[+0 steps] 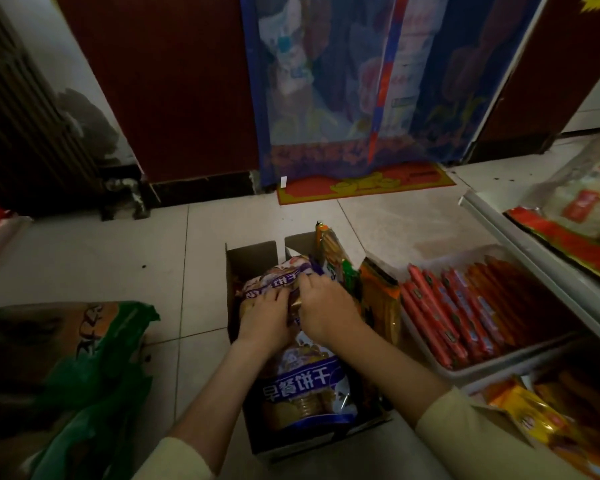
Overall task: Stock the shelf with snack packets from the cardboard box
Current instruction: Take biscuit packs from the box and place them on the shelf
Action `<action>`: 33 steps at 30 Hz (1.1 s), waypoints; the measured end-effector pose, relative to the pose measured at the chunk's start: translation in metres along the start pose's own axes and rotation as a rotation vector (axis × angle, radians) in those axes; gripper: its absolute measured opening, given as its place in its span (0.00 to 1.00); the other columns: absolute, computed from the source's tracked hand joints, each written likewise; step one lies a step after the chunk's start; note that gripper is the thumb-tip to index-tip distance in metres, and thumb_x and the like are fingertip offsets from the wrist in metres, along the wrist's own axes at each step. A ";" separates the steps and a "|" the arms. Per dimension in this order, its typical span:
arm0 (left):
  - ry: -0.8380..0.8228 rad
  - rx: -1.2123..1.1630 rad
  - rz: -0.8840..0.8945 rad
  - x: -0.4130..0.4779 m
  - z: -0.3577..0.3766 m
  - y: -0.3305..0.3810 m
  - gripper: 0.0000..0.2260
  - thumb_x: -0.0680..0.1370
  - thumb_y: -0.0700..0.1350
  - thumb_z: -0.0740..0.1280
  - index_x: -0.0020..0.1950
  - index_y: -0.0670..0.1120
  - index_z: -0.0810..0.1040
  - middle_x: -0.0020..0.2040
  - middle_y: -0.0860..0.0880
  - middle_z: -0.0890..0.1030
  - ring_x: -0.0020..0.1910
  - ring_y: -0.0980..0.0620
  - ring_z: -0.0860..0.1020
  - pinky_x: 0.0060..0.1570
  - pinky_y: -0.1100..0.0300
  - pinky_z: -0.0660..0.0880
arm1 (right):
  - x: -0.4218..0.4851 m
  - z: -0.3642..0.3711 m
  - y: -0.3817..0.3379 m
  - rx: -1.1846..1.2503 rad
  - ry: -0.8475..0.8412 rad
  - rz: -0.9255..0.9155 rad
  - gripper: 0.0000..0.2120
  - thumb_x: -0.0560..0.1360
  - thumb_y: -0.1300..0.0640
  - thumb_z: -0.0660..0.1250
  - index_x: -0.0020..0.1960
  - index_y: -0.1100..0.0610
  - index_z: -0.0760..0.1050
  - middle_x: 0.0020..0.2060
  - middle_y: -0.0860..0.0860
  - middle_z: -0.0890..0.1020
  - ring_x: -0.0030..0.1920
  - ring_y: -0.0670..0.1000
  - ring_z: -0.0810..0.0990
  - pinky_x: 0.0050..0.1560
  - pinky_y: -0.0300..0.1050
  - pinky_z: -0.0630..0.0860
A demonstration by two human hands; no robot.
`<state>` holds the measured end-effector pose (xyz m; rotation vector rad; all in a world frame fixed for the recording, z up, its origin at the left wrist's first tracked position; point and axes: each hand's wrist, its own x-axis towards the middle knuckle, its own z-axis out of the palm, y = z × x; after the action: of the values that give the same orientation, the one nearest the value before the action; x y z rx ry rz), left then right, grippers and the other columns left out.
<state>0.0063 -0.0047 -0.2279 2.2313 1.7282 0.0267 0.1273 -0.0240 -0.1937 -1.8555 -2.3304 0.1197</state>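
Left hand (265, 315): fingers curled over purple packet (274, 280), in box (250, 256). Right hand (326, 306): pinches same packet's upper edge. Both grips closed on it. Recommend lifting straight up, clear of orange packets (378, 299), before swinging right to shelf (482, 220).

Glossy plastic snack packets (302, 386), matt cardboard box (250, 258), smooth tiled floor (101, 258).

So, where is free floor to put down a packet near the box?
Bare tiles lie between the cardboard box and the doormat, and left of it up to the green sack. Right side is crowded: orange packets, sausage tray.
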 end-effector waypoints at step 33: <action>-0.192 -0.775 -0.670 0.035 -0.016 -0.023 0.27 0.78 0.52 0.61 0.74 0.43 0.60 0.66 0.40 0.72 0.62 0.41 0.73 0.64 0.49 0.70 | 0.112 0.017 0.038 0.789 -0.629 0.709 0.44 0.64 0.54 0.77 0.72 0.61 0.59 0.59 0.59 0.75 0.57 0.58 0.78 0.56 0.51 0.78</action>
<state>-0.0094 0.0369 -0.2249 1.0362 1.8403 0.2669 0.1360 0.0938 -0.2085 -2.2024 -1.3331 1.6135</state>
